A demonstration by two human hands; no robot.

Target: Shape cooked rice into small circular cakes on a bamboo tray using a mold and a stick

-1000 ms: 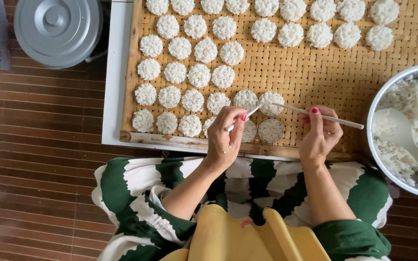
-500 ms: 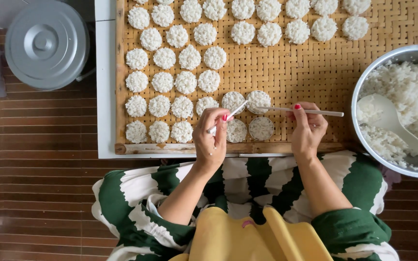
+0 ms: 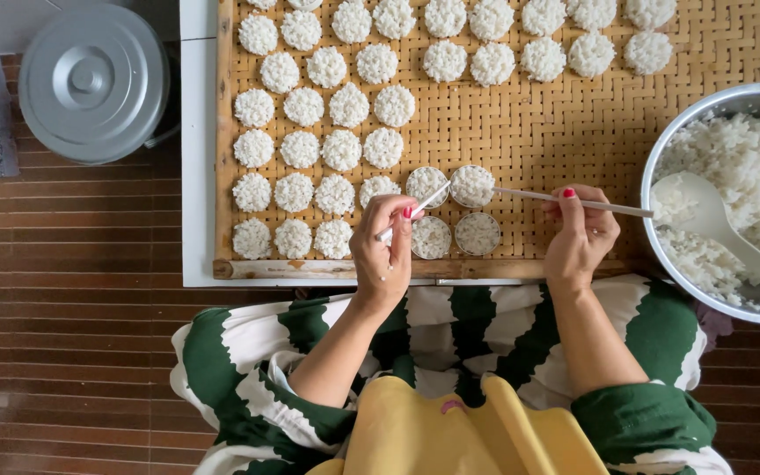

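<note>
Over the woven tray's (image 3: pixel 573 132) near edge, the left hand (image 3: pixel 386 251) pinches a thin white stick (image 3: pixel 415 211), its tip at a ring-shaped rice cake (image 3: pixel 427 186). Right hand (image 3: pixel 580 236) pinches a longer stick (image 3: pixel 573 202) reaching another cake (image 3: pixel 472 185). Right of the tray sits a rice bowl (image 3: pixel 661 167) with a spoon (image 3: pixel 723 229)

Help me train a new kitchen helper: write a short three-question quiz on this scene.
1. True or false: the white spoon lies in the metal bowl of rice.
2. Where does the grey lidded pot stand? A) on the woven tray; B) on the floor, left of the tray; C) inside the bowl.
3. What do the left hand and the right hand hold?

Key: 1 true; 2 B; 3 each pinches a thin stick: left stick, right stick.
</note>
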